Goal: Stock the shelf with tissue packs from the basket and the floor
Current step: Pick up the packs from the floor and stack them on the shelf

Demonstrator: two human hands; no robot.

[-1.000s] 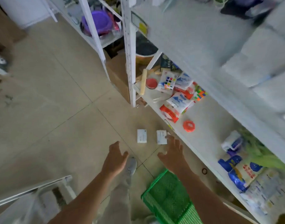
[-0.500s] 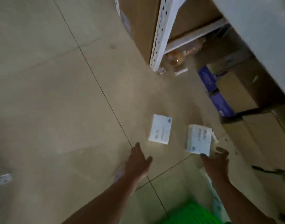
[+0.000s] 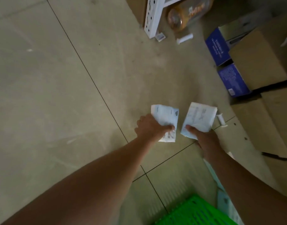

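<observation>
Two white tissue packs sit low over the tiled floor. My left hand [image 3: 150,127] grips the left tissue pack [image 3: 165,116] by its near end. The right tissue pack [image 3: 199,118] is held the same way by my right hand [image 3: 203,137], thumb on top. Both packs tilt away from me. The green basket [image 3: 194,211] shows at the bottom edge, just below my right forearm. The shelf itself is out of view except for one white perforated post [image 3: 151,17] at the top.
Brown cardboard boxes [image 3: 263,54] and two blue boxes [image 3: 217,46] crowd the floor under the shelf at right. A clear bag [image 3: 183,13] lies behind the post. Small white spools [image 3: 220,119] and a small card [image 3: 160,36] lie on the floor. Bare tiles spread to the left.
Both hands reached down from open above the floor and closed on the two packs. The view dropped lower and closer to the floor.
</observation>
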